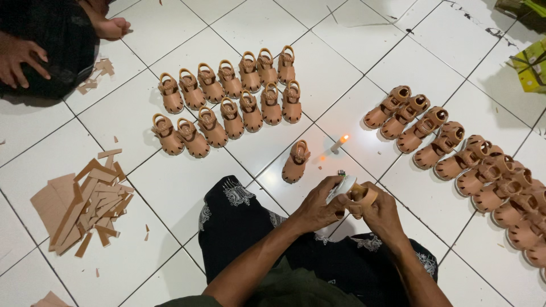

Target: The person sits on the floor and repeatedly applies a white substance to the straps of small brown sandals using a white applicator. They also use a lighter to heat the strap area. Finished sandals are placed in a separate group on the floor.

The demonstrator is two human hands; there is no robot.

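Observation:
My left hand [319,206] and my right hand [380,211] together grip a small tan sandal [357,193] above my lap, its pale sole turned up. A single tan sandal [295,161] stands on the white tile floor just ahead of my hands. Beside it a short lit candle [339,142] burns on the tile. Two rows of several matching sandals [230,102] stand further out at the left. Another long row of sandals [455,153] runs along the right side.
A heap of brown strip offcuts [85,204] lies on the floor at the left. Another person's hand [20,59] and bare foot [111,27] are at the far left corner. Green and yellow boxes [532,62] sit at the far right. My dark patterned trousers [239,227] cover the foreground.

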